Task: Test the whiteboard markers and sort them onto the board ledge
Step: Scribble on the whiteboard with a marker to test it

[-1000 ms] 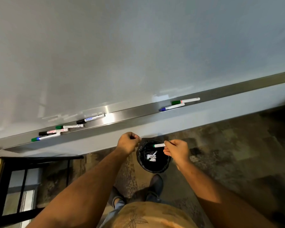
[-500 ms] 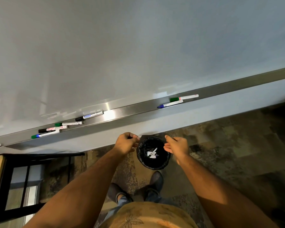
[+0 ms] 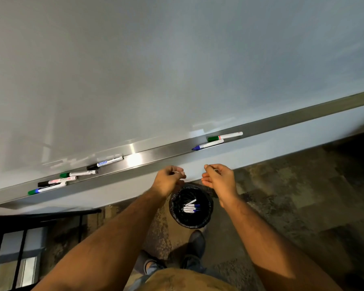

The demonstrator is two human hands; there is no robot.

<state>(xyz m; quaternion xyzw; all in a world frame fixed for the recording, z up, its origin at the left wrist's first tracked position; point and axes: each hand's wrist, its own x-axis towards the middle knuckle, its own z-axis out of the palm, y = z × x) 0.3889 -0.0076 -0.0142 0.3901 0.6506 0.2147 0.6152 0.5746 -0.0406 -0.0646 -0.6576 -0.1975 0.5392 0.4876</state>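
Both hands hover above a black waste bin (image 3: pixel 191 219) holding discarded markers (image 3: pixel 190 207). The left hand (image 3: pixel 169 180) curls loosely, empty; the right hand (image 3: pixel 218 179) is relaxed, empty. Six markers lie beyond the bin on the board ledge (image 3: pixel 151 155).

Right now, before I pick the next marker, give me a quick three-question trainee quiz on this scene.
1. How many markers lie on the ledge?
2. True or false: the black bin on the floor is empty.
3. The right-hand pair of markers on the ledge has caps coloured: A green and blue; B red and black; C both black.
Key: 1. Six: four in the left group, two on the right. 2. False, it holds markers. 3. A.
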